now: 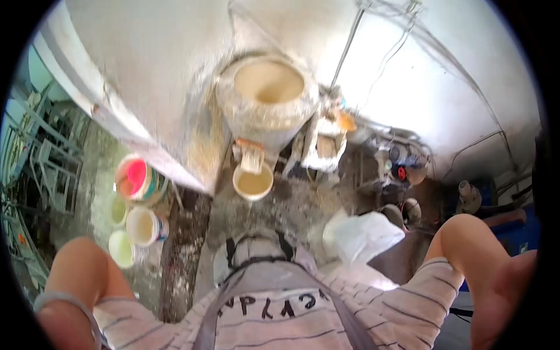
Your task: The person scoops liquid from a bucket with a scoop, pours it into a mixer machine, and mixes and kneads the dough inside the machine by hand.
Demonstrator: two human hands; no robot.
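Both arms are bent up towards the camera, and neither my left hand nor my right hand shows its fingers. My left forearm (pixel 81 271), with a pale band round it, runs off the lower left edge. On the other side my right forearm (pixel 496 274) passes out of view, blurred close to the lens. An apron (pixel 268 291) with dark lettering covers my striped shirt. Ahead stands a large round vat (pixel 227 96) with cream-coloured liquid inside. Beneath its spout (pixel 252 160) is a white bucket (pixel 252 196) holding similar liquid.
Several buckets (pixel 157 224) stand at left, one with a pink container (pixel 137 174) inside. Beside the vat is a crusted white trough (pixel 324 149). A plastic bag (pixel 370 236) lies front right, near a motor-like machine (pixel 402 157). Metal racks (pixel 55 166) line the far left.
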